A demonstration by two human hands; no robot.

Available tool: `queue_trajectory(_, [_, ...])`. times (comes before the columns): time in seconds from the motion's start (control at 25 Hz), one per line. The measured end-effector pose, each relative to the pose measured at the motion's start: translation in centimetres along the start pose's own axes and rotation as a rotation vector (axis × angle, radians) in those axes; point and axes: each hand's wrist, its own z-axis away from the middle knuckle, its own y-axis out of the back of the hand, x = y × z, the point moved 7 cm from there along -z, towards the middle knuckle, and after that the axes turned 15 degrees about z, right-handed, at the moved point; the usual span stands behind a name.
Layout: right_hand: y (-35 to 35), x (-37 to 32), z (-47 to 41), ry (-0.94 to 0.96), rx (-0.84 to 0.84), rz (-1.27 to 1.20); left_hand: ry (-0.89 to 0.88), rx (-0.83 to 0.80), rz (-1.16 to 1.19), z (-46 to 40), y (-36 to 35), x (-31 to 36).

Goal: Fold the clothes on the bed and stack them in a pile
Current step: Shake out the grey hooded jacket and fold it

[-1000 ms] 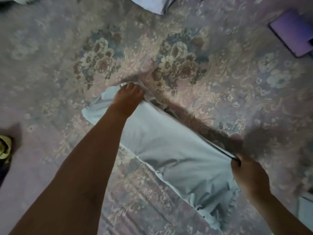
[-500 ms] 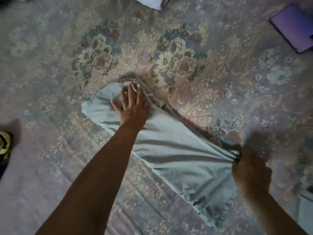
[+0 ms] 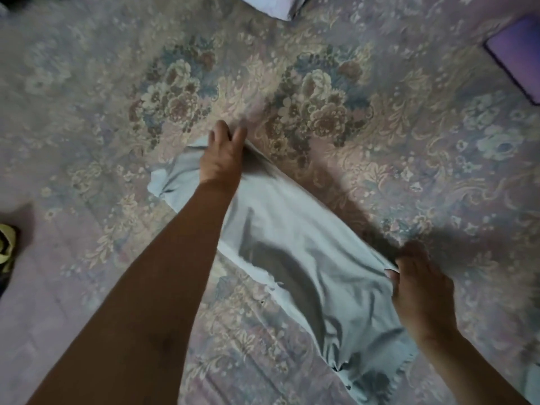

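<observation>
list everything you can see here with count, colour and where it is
garment: 1, pale blue, laid out long across the middle of the bed, running from centre to lower right, frilled hem at the lower right end
bedspread: 1, pinkish lilac with cream and blue flower pattern, covering the whole bed under everything
cloth item: 1, pale lilac-white, top edge, mostly cut off
flat purple object: 1, purple with dark edge, upper right corner, too blurred to identify
yellow-green item: 1, yellowish green, left edge, mostly cut off
left hand: 1, on the far end of the garment, fingers at its top edge
right hand: 1, pinching the garment's right edge
</observation>
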Motion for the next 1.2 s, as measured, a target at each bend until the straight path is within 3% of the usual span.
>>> queue_trajectory(0.12, [0.6, -0.7, -0.1, 0.003, 0.052, 0.043, -0.073, -0.123, 0.049, 0.8, -3.1, 1.1])
queue_trajectory(0.2, [2.2, -3.0, -1.4, 0.043, 0.118, 0.002, -0.126, -0.019, 0.173, 2.3, -2.2, 0.2])
queue_trajectory(0.28, [4.5, -7.8, -4.0, 0.204, 0.209, -0.108, -0.142, 0.178, 0.184, 4.1, 0.3, -2.1])
queue_trajectory(0.4, [8.0, -17.6, -9.0, 0.532, 0.297, -0.212, -0.234, 0.346, 0.122, 7.4, 2.2, -5.3])
queue_trajectory(0.48, [9.1, -24.0, -11.7, 0.753, 0.242, -0.199, -0.228, 0.366, 0.078, 8.4, 2.2, -7.8])
queue_trajectory(0.56, [8.9, -28.2, -14.0, 0.85, 0.102, -0.164, -0.032, 0.432, 0.149, 8.9, 2.3, -11.7])
queue_trajectory(0.64, [8.6, -29.9, -17.3, 0.745, 0.019, -0.154, 0.221, 0.477, 0.441, 9.2, 2.2, -15.6])
queue_trajectory(0.76, [7.4, -29.6, -21.9, 0.524, -0.124, -0.206, 0.341, 0.432, 0.743, 7.9, 1.9, -18.3])
queue_trajectory(0.84, [6.6, -29.6, -23.2, 0.474, -0.19, -0.173, 0.311, 0.371, 0.752, 6.1, 2.3, -18.8])
queue_trajectory(0.92, [6.7, -29.6, -23.8, 0.425, -0.129, -0.091, 0.266, 0.324, 0.69, 4.4, 3.2, -18.8])
queue_trajectory(1.0, [7.2, -28.8, -24.0, 0.334, -0.094, -0.037, 0.225, 0.212, 0.476, 3.2, 3.2, -18.5])
queue_trajectory(1.08, [7.3, -28.3, -23.9, 0.319, -0.133, -0.008, 0.248, -0.031, 0.162, 2.5, 2.2, -17.5])
queue_trajectory(1.12, [7.7, -28.6, -23.8, 0.349, -0.125, -0.005, 0.317, -0.045, 0.162, 2.4, 2.3, -17.3])
queue_trajectory(1.2, [9.1, -30.4, -22.6, 0.541, 0.004, -0.06, 0.564, 0.095, 0.401, 3.3, 3.1, -17.5])
